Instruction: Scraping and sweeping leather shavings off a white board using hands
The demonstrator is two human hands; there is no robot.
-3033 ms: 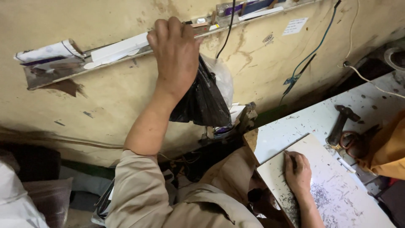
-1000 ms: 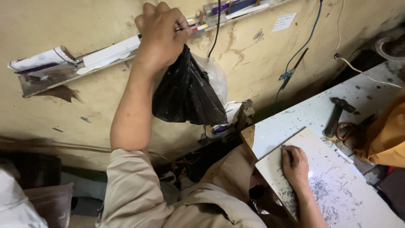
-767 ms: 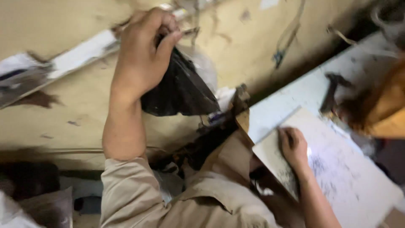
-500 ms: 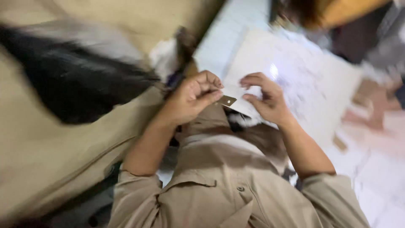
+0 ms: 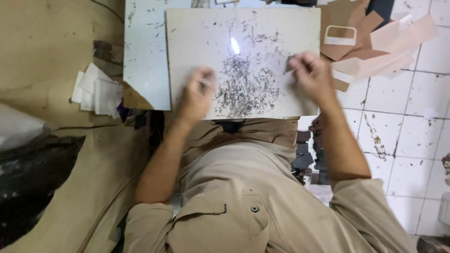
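A pale cutting board (image 5: 243,33), scored with many dark cut marks in its middle, lies on a light table (image 5: 143,56) in front of me. My left hand (image 5: 198,93) rests on the board's near left part with its fingers curled; something small may be pinched in it, but motion blur hides it. My right hand (image 5: 311,75) is over the board's right edge, also curled and blurred. My beige shirt fills the lower view.
Brown and beige cut-out pieces (image 5: 361,42) are heaped at the upper right, just past the board. A stack of white papers (image 5: 96,89) sits to the left of the table. A black bag (image 5: 33,173) hangs at the far left. White floor tiles (image 5: 403,122) lie on the right.
My left hand came down from the black bag on the wall. Both hands met over a small pale piece, then moved apart onto the board. The view swung down onto the board.
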